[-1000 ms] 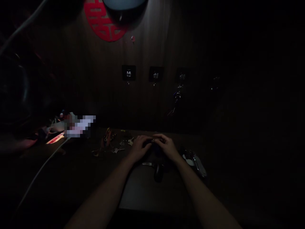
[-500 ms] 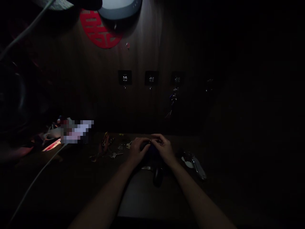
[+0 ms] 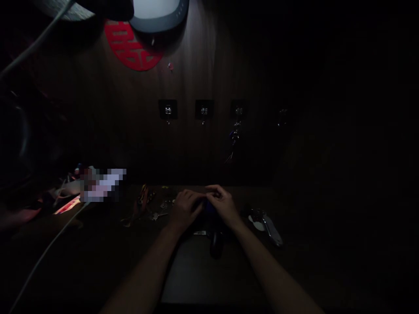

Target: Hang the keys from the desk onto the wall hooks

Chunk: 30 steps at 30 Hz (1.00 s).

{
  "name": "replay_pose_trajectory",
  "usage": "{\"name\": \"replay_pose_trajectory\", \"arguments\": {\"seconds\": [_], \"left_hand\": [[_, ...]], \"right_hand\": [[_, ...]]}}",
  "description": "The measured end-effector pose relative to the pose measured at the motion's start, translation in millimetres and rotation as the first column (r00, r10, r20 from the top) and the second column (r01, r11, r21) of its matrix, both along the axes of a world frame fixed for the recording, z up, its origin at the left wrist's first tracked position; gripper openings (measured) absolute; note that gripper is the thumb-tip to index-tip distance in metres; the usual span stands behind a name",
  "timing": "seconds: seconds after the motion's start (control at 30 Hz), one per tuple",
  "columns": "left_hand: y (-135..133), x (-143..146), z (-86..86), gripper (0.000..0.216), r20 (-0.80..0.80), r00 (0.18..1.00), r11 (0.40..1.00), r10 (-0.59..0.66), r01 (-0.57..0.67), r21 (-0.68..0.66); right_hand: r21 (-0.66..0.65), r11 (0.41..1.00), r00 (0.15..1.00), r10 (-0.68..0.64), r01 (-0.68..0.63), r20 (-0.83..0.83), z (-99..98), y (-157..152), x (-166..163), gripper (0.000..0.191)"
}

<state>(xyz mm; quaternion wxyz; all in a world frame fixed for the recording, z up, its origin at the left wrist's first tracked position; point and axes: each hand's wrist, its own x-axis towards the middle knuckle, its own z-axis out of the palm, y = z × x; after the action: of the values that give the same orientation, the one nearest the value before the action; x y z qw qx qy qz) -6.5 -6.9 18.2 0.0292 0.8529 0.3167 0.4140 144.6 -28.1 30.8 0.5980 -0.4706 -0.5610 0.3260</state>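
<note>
The scene is very dark. My left hand (image 3: 184,208) and my right hand (image 3: 222,204) meet over a dark tabletop (image 3: 196,270), fingers curled together around a small dark object (image 3: 209,208) that I cannot make out. A dark oblong thing (image 3: 216,245) lies or hangs just below the hands, beside a small pale tag (image 3: 199,233). Loose keys (image 3: 157,205) lie on the table left of my left hand.
Silvery keys or tools (image 3: 266,222) lie to the right. Several small hooks (image 3: 168,110) sit on the dark wood wall, one holding a key bunch (image 3: 233,137). A red paper cutout (image 3: 131,48) and a lamp (image 3: 157,13) are above. A white cable (image 3: 46,253) and clutter lie left.
The view has tilted slightly, so the wall items have shifted down and left. Both hands stay together at the same spot, fingers working slightly on the small object.
</note>
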Motion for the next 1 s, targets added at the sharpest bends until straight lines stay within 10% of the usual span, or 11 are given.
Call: {"name": "replay_pose_trajectory", "arguments": {"seconds": [0.33, 0.6, 1.0], "left_hand": [[3.7, 3.3, -7.7, 0.018, 0.246, 0.967, 0.984, 0.071, -0.027, -0.175], [3.7, 10.4, -0.2, 0.023, 0.467, 0.877, 0.82, 0.111, 0.184, -0.542], [5.0, 9.6, 0.3, 0.023, 0.507, 0.862, 0.733, 0.007, 0.34, -0.589]], "right_hand": [[-0.012, 1.0, 0.986, 0.006, -0.004, 0.169, 4.5, -2.1, 2.9, 0.031], [0.062, 0.996, 0.969, -0.08, 0.067, 0.235, 0.1, 1.2, 7.2, 0.027], [0.268, 0.962, 0.855, -0.181, 0.051, 0.486, 2.8, -7.8, 3.3, 0.014]]}}
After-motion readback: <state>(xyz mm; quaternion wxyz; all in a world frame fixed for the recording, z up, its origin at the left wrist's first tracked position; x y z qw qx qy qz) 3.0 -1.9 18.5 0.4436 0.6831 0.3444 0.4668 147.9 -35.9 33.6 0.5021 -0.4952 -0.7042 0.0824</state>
